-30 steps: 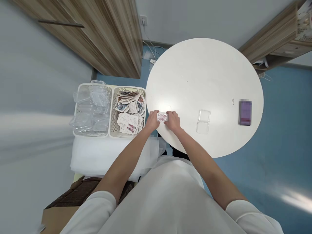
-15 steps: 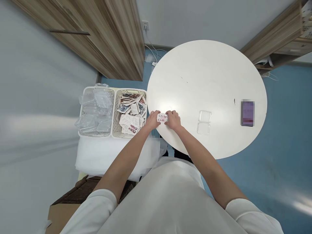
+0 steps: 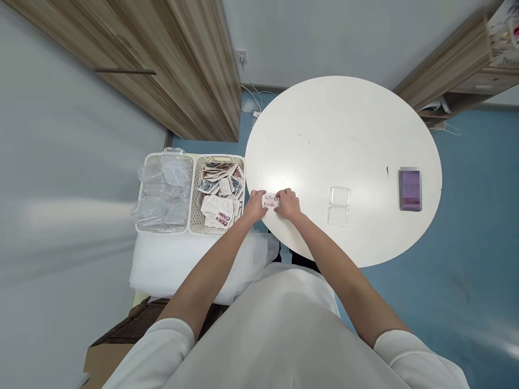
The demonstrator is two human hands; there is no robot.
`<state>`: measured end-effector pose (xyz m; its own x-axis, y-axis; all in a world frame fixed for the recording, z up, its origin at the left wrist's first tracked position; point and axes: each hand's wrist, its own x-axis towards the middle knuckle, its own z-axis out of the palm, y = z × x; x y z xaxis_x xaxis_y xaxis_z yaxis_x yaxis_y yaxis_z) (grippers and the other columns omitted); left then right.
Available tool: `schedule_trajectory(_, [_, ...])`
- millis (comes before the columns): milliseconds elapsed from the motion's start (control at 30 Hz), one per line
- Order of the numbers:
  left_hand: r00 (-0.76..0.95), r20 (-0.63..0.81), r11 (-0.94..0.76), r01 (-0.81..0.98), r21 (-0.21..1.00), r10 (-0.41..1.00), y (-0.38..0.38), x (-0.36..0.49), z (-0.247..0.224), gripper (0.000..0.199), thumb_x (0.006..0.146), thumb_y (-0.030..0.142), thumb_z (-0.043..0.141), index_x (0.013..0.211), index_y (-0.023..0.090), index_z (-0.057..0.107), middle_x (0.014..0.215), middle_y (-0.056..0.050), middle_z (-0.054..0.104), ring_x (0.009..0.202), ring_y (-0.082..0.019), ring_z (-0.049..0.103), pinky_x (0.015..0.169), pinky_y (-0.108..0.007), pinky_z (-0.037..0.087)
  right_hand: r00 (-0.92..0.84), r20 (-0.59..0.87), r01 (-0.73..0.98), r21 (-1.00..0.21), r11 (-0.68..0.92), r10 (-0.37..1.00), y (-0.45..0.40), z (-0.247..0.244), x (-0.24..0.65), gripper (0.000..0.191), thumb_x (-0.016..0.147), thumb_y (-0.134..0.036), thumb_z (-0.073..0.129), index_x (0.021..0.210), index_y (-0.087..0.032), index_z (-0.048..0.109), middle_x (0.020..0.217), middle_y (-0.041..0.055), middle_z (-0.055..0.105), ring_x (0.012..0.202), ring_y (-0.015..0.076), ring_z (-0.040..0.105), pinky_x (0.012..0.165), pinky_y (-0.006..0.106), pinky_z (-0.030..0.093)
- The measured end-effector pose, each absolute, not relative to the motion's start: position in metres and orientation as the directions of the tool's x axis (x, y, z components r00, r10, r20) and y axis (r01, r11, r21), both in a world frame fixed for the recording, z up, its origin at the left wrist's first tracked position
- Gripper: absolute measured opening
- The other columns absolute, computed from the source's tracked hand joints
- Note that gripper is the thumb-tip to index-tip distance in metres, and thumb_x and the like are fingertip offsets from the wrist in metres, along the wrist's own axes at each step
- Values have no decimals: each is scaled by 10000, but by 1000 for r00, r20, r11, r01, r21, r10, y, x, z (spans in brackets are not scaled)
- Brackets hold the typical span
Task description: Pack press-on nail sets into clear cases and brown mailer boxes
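Observation:
Over the near left edge of the round white table (image 3: 344,129), a small card with rows of pinkish-red ovals (image 3: 271,201) is held between both hands. My left hand (image 3: 255,205) pinches its left end, and my right hand (image 3: 288,204) grips its right end. To the right on the table lies an open clear plastic case (image 3: 339,196), its two halves one above the other. Left of the table, a white basket (image 3: 196,222) contains many printed cards (image 3: 219,208).
A second white basket (image 3: 141,222) at the left is heaped with clear plastic cases (image 3: 164,202). A purple box-like object (image 3: 411,189) lies near the table's right edge. White sheeting (image 3: 162,265) covers the surface below the baskets. A wooden cabinet (image 3: 194,65) stands behind.
The camera view has shifted slightly, so the table and baskets sit a little lower. Both hands keep their hold on the card, which now looks flatter to the camera.

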<state>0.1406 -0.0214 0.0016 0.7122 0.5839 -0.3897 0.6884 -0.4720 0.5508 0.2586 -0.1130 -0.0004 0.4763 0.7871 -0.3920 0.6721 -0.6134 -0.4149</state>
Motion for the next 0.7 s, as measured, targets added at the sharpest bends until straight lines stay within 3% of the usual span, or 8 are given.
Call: schedule_trajectory(700, [723, -374, -464, 672, 577, 581, -26, 137, -2, 634, 663, 171, 563, 1242, 194, 304, 1140, -84, 395, 1018, -213, 482, 787, -293, 421, 507, -390, 637, -433, -638, 769, -116, 0, 254, 425, 604, -201, 645, 986, -237, 461, 1046, 58, 411, 961, 219, 392, 727, 321, 346])
